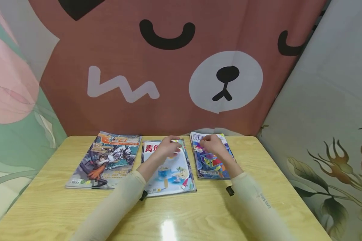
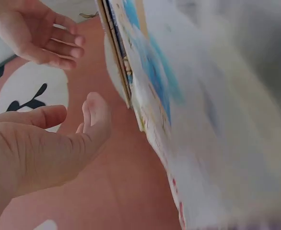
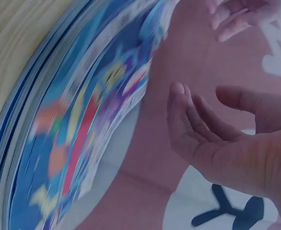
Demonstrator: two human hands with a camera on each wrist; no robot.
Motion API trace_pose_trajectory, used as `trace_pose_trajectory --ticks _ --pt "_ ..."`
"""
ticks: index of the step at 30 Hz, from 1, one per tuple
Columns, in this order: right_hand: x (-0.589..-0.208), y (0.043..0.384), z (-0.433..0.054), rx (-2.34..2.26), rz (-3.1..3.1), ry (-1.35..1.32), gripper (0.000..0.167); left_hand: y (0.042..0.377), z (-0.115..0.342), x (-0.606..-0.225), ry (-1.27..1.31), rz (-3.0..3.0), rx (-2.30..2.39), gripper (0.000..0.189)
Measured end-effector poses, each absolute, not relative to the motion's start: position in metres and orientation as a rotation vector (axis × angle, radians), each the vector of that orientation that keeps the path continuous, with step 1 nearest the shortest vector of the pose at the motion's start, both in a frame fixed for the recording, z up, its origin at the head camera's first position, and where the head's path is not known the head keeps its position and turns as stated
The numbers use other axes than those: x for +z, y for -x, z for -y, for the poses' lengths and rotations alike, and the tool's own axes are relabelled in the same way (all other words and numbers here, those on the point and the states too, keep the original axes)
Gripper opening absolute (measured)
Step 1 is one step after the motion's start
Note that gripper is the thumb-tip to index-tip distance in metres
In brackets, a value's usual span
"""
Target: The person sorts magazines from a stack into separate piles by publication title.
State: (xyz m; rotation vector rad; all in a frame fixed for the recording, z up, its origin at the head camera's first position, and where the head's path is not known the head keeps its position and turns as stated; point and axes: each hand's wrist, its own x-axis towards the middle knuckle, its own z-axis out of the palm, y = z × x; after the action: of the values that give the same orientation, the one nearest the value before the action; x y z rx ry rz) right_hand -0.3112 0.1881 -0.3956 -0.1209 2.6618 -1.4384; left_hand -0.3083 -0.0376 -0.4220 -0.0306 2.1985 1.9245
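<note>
Three piles of magazines lie on the table. Over the upper part of the middle magazine pile (image 1: 169, 179), whose top cover is pale with a beach scene, hovers my left hand (image 1: 169, 147). My right hand (image 1: 215, 145) is above the right magazine pile (image 1: 211, 169), which has a colourful blue and purple cover. Both wrist views show loosely bent fingers with nothing between them: the left hand (image 2: 49, 148) is apart from the pale cover, and the right hand (image 3: 227, 139) is apart from the bright one. At the left lies another magazine pile (image 1: 108, 160), its top cover showing armoured cartoon figures.
The wooden table (image 1: 138, 217) ends at the back against a reddish-brown cloth (image 1: 123, 113) printed with a bear's face. A floral curtain (image 1: 328, 134) hangs on the right, and a green and pink one (image 1: 15, 134) on the left. Small gaps separate the piles.
</note>
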Motion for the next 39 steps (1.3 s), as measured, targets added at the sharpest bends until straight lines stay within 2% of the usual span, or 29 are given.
trace_pose_trajectory --ticks 10,14,19,21,28,35,39 --pt "-0.421 0.298 -0.148 -1.309 -2.591 0.266 0.034 0.278 0.1 -0.42 -0.036 -2.339 1.739 0.052" --pt "-0.426 0.296 -0.14 -1.249 -2.536 0.33 0.025 0.275 0.128 -0.411 0.009 -2.268 1.766 0.054" --pt "-0.427 0.298 -0.134 -1.139 -2.592 0.41 0.047 0.274 0.155 -0.397 0.013 -2.106 1.952 0.052" --pt "-0.426 0.301 -0.131 -1.107 -2.627 0.414 0.05 0.274 0.163 -0.393 0.007 -2.097 1.968 0.054" --pt "-0.429 0.308 -0.122 -0.937 -2.757 0.381 0.046 0.274 0.174 -0.403 0.224 -1.938 1.989 0.066" --pt "-0.431 0.309 -0.116 -0.828 -2.798 0.224 0.022 0.276 0.167 -0.422 0.427 -1.753 2.044 0.071" --pt "-0.432 0.308 -0.116 -0.808 -2.78 0.212 0.025 0.274 0.164 -0.424 0.44 -1.755 2.053 0.072"
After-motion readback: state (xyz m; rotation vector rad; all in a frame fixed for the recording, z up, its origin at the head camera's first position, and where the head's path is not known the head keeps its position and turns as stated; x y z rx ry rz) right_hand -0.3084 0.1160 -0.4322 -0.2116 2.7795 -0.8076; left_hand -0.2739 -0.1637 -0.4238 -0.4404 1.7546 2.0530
